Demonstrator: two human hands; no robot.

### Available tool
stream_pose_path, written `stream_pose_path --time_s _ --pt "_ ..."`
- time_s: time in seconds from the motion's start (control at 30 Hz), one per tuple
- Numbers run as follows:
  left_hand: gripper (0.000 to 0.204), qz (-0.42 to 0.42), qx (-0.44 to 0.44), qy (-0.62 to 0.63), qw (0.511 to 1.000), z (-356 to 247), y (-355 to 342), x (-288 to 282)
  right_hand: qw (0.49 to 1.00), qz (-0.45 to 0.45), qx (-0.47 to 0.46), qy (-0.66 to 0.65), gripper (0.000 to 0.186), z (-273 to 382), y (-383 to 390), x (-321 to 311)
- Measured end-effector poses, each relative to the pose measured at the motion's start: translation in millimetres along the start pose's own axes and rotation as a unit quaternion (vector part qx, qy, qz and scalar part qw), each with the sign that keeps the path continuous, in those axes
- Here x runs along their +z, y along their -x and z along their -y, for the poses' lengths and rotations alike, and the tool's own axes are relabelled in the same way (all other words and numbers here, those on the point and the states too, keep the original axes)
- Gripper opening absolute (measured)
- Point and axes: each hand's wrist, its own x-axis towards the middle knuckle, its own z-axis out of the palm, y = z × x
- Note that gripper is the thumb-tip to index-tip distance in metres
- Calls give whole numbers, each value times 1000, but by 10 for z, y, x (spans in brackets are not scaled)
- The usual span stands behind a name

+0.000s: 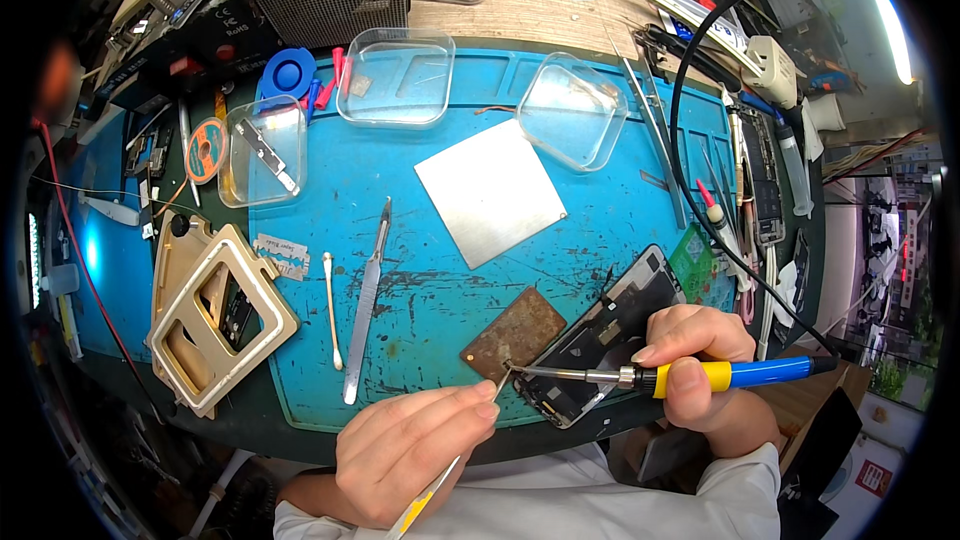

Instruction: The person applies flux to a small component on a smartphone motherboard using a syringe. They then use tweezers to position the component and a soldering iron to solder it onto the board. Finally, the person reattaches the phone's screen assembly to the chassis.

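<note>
My right hand (700,365) is closed round the yellow and blue handle of a soldering iron (740,374). The iron's metal tip reaches left to the near edge of a small brownish, worn plate (518,328). Between the fingers of my left hand (410,445) are slim silver tweezers (440,478) with a yellow patch near the rear end. Their points meet the iron's tip at the plate's corner; what lies between them is too small to make out. A dark phone screen assembly (590,335) lies tilted against or under the plate's right side, below the iron.
On the blue mat (330,210) lie a square silver plate (490,192), a scalpel-like metal tool (368,310), a cotton swab (332,310) and a razor blade (282,254). A beige clamp frame (222,320) stands left. Clear plastic boxes (395,78) line the back. A black cable (676,130) arches at right.
</note>
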Motion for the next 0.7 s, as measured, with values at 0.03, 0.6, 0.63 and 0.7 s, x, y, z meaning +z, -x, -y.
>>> stream_pose_path --time_s 0.03,0.6,0.63,0.7 --pt "33 1 0 0 1000 -1 -2 -2 1000 0 -1 0 19 -2 1 0" --pt "32 7 1 2 1000 3 0 -13 1000 1 -4 0 18 -21 12 -12" --pt "32 7 2 3 1000 4 -2 -14 1000 1 -4 -1 18 -20 10 -12" --pt "32 9 3 4 1000 6 -5 -15 1000 1 -4 -1 17 -15 4 -10"
